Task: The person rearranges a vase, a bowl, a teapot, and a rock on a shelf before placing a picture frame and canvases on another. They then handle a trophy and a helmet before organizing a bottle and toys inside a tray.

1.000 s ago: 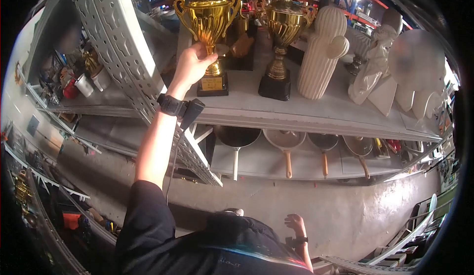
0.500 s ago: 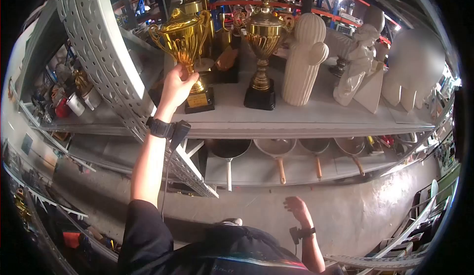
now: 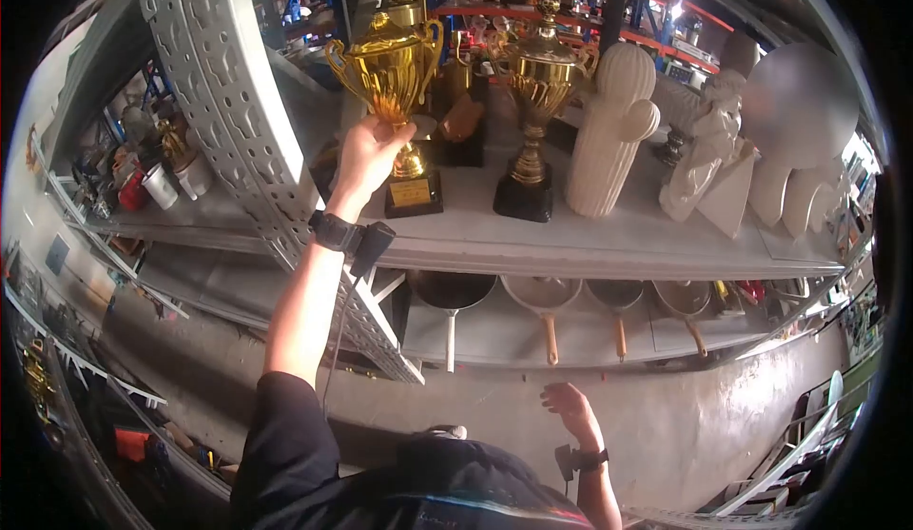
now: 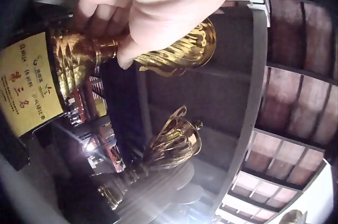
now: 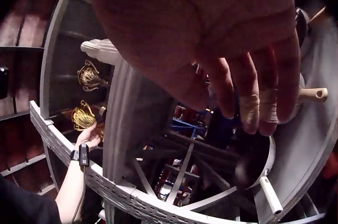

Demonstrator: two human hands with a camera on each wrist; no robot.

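A gold trophy cup [image 3: 389, 68] with two handles and a black base stands at the left of the upper shelf. My left hand [image 3: 369, 154] grips it round the stem below the bowl, thumb in front. In the left wrist view a yellow label [image 4: 30, 84] with red and dark writing faces out from the base. To the right stands a second, darker gold trophy [image 3: 534, 83], untouched. My right hand [image 3: 569, 406] hangs in the air below the shelf front, fingers loosely extended and holding nothing. Its palm and fingers [image 5: 248, 92] fill the top of the right wrist view.
A white ribbed cactus-shaped vase [image 3: 611, 140] and a white figurine [image 3: 704, 145] stand farther right on the upper shelf [image 3: 609, 254]. Several pans, one with a white handle [image 3: 451, 340], sit on the lower shelf. A perforated metal upright [image 3: 223, 83] rises left of the left arm.
The head view has shifted left and back. My right hand has risen a little with its fingers straighter. My left hand keeps its grip on the trophy, which stays at nearly the same spot.
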